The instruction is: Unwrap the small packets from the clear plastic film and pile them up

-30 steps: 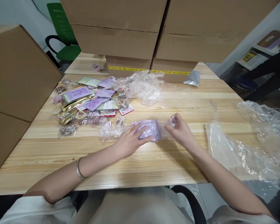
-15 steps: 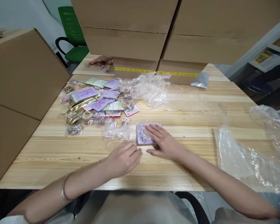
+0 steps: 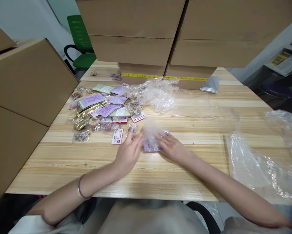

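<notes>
In front of me a flat purple packet (image 3: 152,146) lies on the wooden table under clear plastic wrap (image 3: 152,129), which is smeared by motion. My left hand (image 3: 129,150) is closed at the packet's left side, with the wrap's edge pinched in its fingertips. My right hand (image 3: 172,147) rests on the packet's right part, fingers stretched out and lying over it and the wrap. A small white and red card (image 3: 117,136) lies just beyond my left hand. Behind it a small bagged item (image 3: 131,127) lies on the table.
A pile of purple, green and gold packets (image 3: 107,109) covers the left middle. Crumpled clear plastic (image 3: 158,94) lies behind. Tall cardboard boxes (image 3: 136,48) stand at the back, another box (image 3: 26,81) at left. Plastic sheeting (image 3: 245,162) lies at right.
My left hand has lifted the clear wrap from the table and brought it rightward over the purple packet, uncovering the white and red card. Another person's hand at the back left is gone.
</notes>
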Tool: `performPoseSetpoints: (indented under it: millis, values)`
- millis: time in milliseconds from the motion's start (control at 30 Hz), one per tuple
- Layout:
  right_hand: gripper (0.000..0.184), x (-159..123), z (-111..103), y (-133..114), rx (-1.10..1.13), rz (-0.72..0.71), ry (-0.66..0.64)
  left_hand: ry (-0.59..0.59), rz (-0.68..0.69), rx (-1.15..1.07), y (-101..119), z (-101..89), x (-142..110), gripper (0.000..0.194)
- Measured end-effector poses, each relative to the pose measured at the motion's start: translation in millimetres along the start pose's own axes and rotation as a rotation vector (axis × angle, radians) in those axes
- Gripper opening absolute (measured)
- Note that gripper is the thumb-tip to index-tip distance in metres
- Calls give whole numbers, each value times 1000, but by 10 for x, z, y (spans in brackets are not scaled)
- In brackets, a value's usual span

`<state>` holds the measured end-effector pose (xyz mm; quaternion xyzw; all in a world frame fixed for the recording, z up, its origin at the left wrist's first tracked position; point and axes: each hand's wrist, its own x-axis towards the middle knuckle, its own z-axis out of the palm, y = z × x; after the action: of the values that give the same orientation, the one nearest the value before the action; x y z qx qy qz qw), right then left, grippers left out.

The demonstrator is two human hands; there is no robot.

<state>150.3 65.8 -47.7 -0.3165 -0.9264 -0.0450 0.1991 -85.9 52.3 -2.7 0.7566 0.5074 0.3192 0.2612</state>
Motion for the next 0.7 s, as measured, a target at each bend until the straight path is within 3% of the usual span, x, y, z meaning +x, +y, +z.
performPoseSetpoints:
  millis: [100,167,267,367,467,567,633,700]
  values:
    - [36,-34,5,-4,84,112,14,-134,408,243,3,191,92,41]
    - [43,-54,-42,19,200,181,-15,-275,537,267,-36,299,129,56]
    - [57,-57,-204,80,261,255,7,-388,546,262,-141,366,169,77]
    - [69,-42,-377,158,99,217,96,-425,523,261,-227,339,227,66]
    - [77,-41,-434,230,91,75,-80,-459,522,240,-252,285,312,65]
    - [65,-79,-398,286,228,49,-187,-458,511,136,-222,219,396,65]
    - [47,-144,-403,349,353,170,-127,-347,488,42,-192,168,434,57]
    - [32,-256,-478,487,464,466,41,-163,445,-30,-181,123,452,50]
